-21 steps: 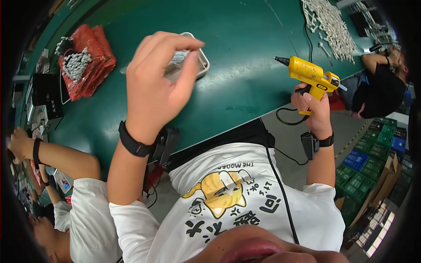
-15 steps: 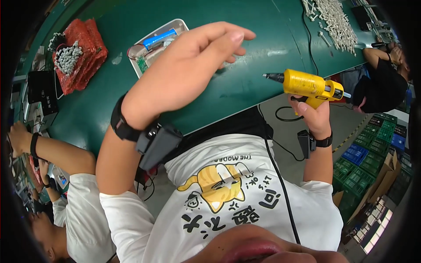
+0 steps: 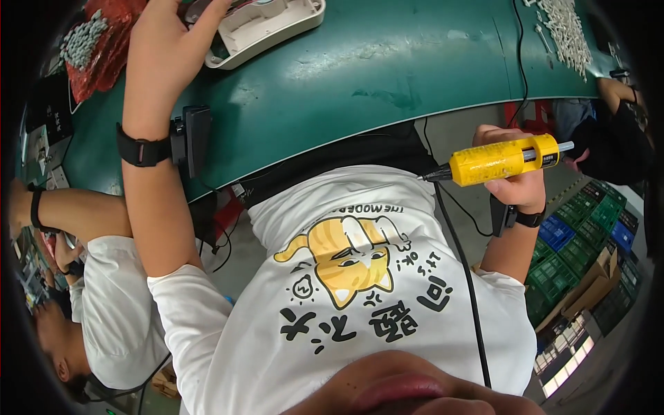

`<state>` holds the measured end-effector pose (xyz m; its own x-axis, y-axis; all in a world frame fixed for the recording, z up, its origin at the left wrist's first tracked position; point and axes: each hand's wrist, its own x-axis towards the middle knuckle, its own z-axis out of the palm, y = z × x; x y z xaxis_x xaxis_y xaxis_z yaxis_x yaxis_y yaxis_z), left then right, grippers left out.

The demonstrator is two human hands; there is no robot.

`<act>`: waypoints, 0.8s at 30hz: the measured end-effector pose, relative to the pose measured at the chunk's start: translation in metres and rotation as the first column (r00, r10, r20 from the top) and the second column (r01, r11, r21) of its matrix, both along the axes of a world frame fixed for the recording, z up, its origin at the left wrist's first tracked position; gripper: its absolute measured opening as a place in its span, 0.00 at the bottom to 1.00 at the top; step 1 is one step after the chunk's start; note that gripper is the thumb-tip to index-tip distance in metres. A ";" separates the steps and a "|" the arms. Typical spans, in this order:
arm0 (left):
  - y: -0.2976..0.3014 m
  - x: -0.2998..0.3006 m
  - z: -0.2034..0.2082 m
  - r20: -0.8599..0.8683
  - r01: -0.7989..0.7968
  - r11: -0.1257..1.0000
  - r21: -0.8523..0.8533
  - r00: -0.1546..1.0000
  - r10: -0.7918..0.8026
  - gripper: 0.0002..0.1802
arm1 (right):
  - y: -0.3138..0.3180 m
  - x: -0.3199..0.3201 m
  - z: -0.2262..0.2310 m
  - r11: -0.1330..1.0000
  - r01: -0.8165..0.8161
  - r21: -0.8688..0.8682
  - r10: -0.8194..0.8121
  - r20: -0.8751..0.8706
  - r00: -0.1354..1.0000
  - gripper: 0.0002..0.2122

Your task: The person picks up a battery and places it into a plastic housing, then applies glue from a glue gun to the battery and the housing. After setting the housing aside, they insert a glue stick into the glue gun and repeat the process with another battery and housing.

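Observation:
My right hand [image 3: 515,187] is closed round the handle of a yellow hot glue gun [image 3: 487,164]. Its dark nozzle points left, over the front of my shirt, and a glue stick juts from its rear. At the upper left, my left hand [image 3: 166,45] grips the left end of a white plastic housing [image 3: 273,43], thumb over its inside. The other fingertips run past the upper edge of the picture. Part of the housing's inside also lies beyond that edge or behind my hand.
Red bubble-wrap bags [image 3: 104,59] lie left of my left hand, with grey small parts [image 3: 84,41] on them. White screw-like pieces [image 3: 564,31] are heaped at the far right. A black cable [image 3: 522,55] crosses the green table [image 3: 387,62]. Co-workers sit on both sides.
My left hand has moved left to the housing's end, and the housing is turned and nearer me. The glue gun has come down toward me, off the table's edge. The view has shifted.

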<state>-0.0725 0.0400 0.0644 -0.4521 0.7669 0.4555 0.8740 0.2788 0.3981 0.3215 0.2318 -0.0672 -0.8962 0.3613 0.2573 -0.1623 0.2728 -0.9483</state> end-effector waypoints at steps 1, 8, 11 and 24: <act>0.002 0.002 -0.003 0.089 -0.014 1.000 0.007 0.996 0.013 0.10 | 0.000 0.002 0.001 1.000 -0.028 0.006 0.028 0.003 1.000 0.21; 0.027 0.024 -0.047 0.160 0.269 0.963 -0.010 0.951 -0.264 0.15 | -0.066 0.059 -0.003 0.837 0.478 -0.268 -0.464 0.118 0.878 0.25; 0.025 0.038 -0.049 0.122 0.416 0.905 -0.091 0.906 -0.405 0.10 | -0.073 0.052 0.006 0.761 0.489 -0.425 -0.468 0.162 0.869 0.26; 0.006 0.060 -0.062 -0.083 0.605 0.788 0.116 0.797 -0.599 0.10 | -0.061 -0.031 0.049 0.812 0.413 -0.411 -0.446 0.018 0.895 0.21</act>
